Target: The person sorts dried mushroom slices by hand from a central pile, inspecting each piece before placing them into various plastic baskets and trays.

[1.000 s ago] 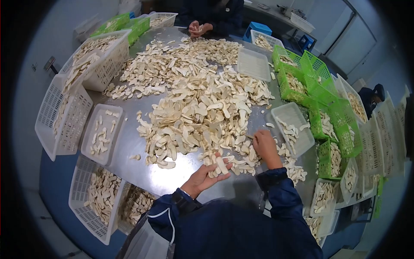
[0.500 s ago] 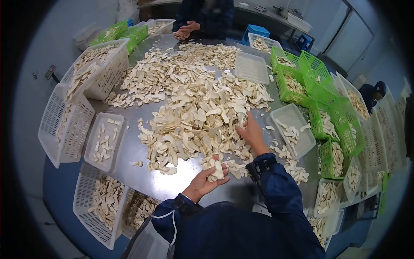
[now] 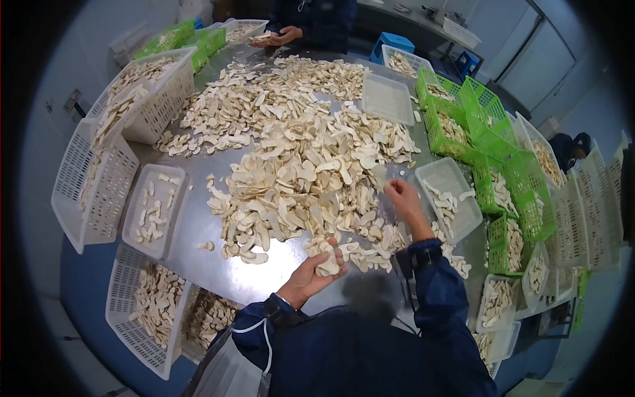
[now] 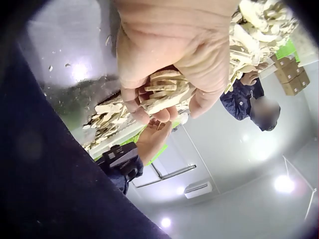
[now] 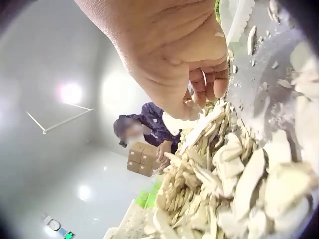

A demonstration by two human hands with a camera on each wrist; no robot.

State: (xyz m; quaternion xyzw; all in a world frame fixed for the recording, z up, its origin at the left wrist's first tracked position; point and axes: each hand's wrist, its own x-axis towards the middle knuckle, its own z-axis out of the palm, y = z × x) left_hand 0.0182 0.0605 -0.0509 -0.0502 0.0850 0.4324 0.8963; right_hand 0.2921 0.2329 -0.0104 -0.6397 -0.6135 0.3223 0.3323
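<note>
Pale dried mushroom slices lie in a big pile (image 3: 297, 172) on the metal table (image 3: 198, 182). My left hand (image 3: 307, 279), palm up near the table's front edge, holds a small stack of mushroom slices (image 4: 167, 89) with fingers curled round it. Thumb and fingertips of my right hand (image 3: 408, 204) pinch one thin mushroom slice (image 5: 174, 123) at the pile's right side. In the head view that slice stands out past the fingertips, overlapping the pile. Loose slices (image 3: 370, 255) lie between the two hands.
A clear tray (image 3: 466, 215) holding some slices stands right of my right hand; another tray (image 3: 135, 205) lies at the left. Green baskets (image 3: 483, 109) line the right side, white crates (image 3: 109, 198) the left. Across the table another person's hands (image 3: 284, 35) hold slices.
My right hand reached up to the pile, then drew back slightly right with a slice. The left hand's fingers have curled closer round its stack. The person opposite has moved their hands left.
</note>
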